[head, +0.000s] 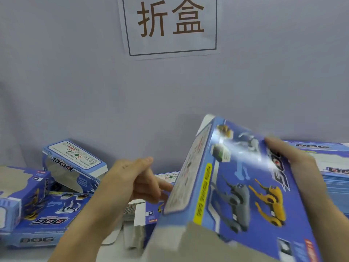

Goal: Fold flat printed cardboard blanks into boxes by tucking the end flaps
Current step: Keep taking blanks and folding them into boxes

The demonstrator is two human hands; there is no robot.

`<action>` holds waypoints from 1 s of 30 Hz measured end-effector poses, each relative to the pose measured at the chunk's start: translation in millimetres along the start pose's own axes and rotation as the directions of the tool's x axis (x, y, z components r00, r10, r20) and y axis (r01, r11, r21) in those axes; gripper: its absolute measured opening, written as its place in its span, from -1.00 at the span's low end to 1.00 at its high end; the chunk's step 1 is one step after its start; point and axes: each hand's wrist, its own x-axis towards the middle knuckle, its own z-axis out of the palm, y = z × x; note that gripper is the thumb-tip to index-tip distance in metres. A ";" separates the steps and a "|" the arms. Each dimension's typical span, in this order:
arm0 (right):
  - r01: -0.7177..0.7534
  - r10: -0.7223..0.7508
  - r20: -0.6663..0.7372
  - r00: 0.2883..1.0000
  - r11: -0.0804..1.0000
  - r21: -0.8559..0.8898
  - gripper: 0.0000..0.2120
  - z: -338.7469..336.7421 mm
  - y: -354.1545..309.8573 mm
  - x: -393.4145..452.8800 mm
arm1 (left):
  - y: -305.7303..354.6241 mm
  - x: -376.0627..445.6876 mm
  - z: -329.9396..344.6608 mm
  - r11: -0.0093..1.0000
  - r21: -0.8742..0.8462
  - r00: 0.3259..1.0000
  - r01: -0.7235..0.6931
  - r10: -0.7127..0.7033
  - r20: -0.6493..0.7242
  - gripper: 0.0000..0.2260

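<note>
Right hand [294,163] grips the blue box [236,186] from its far side; left hand [137,178], fingers loosely curled, touches the box's side panel.

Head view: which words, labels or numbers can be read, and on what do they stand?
"折盒": paper sign on the wall.
"DOG": flat blank, printed upside down.
"DOG": stack of blanks, partly cut off.
Label on folded box: too small.
Yellow strip on held box: blurred.
</note>
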 end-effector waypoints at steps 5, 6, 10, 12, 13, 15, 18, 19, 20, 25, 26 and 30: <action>-0.337 0.359 0.203 0.911 0.932 -0.137 -0.66 7.8 12.5 -3.2 | -14.7 10.3 5.2 0.991 -0.087 0.966 0.099 -0.116 -0.233 -0.79; -0.411 0.449 0.219 0.866 0.890 -0.198 -0.74 17.4 19.9 -0.5 | -19.1 11.4 6.7 0.994 -0.054 0.958 0.099 -0.110 -0.264 -0.84; -0.586 0.603 0.260 0.754 0.797 -0.147 -0.40 21.8 37.3 1.3 | -28.9 10.0 6.9 0.991 -0.081 0.972 0.107 -0.121 -0.202 -0.86; -0.588 0.598 0.247 0.762 0.799 -0.121 -0.40 16.9 42.5 8.3 | -29.2 9.4 8.6 0.986 -0.127 0.976 0.111 -0.132 -0.175 -0.85; -0.554 0.577 0.208 0.790 0.817 -0.162 -0.44 11.6 48.0 11.6 | -28.8 9.6 11.8 0.983 -0.141 0.976 0.120 -0.142 -0.163 -0.85; -0.417 0.473 0.134 0.871 0.855 -0.309 -0.57 9.1 55.9 16.8 | -30.5 10.5 19.7 0.978 -0.154 0.978 0.138 -0.159 -0.132 -0.82; -0.284 0.346 0.092 0.934 0.873 -0.397 -0.64 2.8 62.9 15.8 | -31.9 10.4 29.3 0.972 -0.183 0.981 0.144 -0.165 -0.105 -0.80; -0.262 0.326 0.105 0.940 0.882 -0.393 -0.60 0.8 63.6 15.0 | -32.0 10.5 30.3 0.971 -0.195 0.982 0.137 -0.159 -0.101 -0.80; -0.243 0.307 0.115 0.945 0.891 -0.384 -0.58 -0.2 64.1 13.0 | -32.1 10.3 30.9 0.971 -0.201 0.984 0.127 -0.149 -0.098 -0.80; -0.197 0.251 0.146 0.957 0.930 -0.310 -0.56 0.3 65.2 11.5 | -31.0 9.5 30.5 0.975 -0.205 0.986 0.082 -0.109 -0.123 -0.79; -0.187 0.245 0.161 0.956 0.933 -0.306 -0.56 1.0 64.6 10.7 | -30.7 9.5 30.8 0.975 -0.209 0.986 0.076 -0.104 -0.129 -0.79; -0.135 0.188 0.170 0.967 0.951 -0.280 -0.71 0.5 65.0 11.1 | -29.8 9.6 33.1 0.977 -0.204 0.986 0.059 -0.088 -0.140 -0.82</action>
